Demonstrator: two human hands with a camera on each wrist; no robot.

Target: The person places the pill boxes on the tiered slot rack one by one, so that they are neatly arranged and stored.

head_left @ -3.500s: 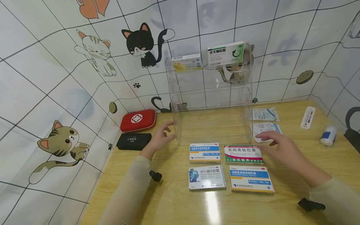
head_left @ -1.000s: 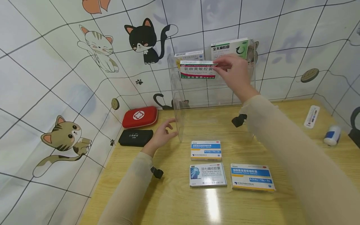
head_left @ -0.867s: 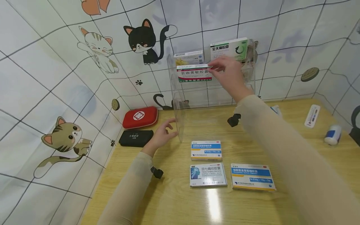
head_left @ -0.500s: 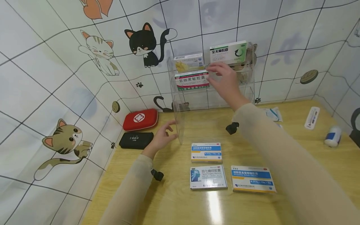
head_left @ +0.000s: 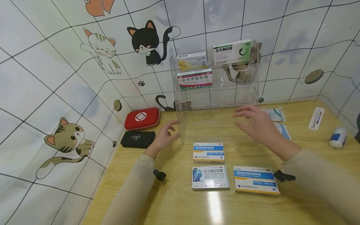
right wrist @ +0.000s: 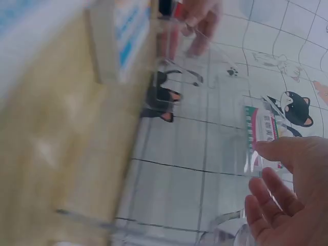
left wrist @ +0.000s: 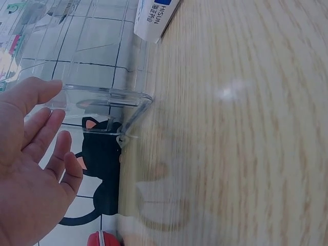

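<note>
A clear acrylic rack (head_left: 247, 93) stands at the back of the wooden table. On its middle shelf at the left stands a red-and-green medicine box (head_left: 194, 79), also visible as the red-and-green box (right wrist: 264, 134) through the acrylic. My right hand (head_left: 242, 119) hovers open and empty in front of the rack's lowest level; its fingers (right wrist: 274, 197) are spread. My left hand (head_left: 172, 130) rests open against the rack's left front edge (left wrist: 102, 95), with relaxed fingers (left wrist: 38, 130). Three blue-and-white boxes lie near me: one (head_left: 208, 152), a second (head_left: 210, 177) and a third (head_left: 256, 184).
The top shelf holds a yellow-white box (head_left: 192, 61) and a green box (head_left: 232, 51). A red first-aid pouch (head_left: 142, 118) and a black case (head_left: 138, 139) lie left of the rack. Foil packets (head_left: 274, 114), a thermometer (head_left: 316, 118) and a white bottle (head_left: 337, 137) lie to the right.
My right hand lifted the red-and-green box from the table, set it on the middle shelf, let go and came back down in front of the rack. The left hand stayed put.
</note>
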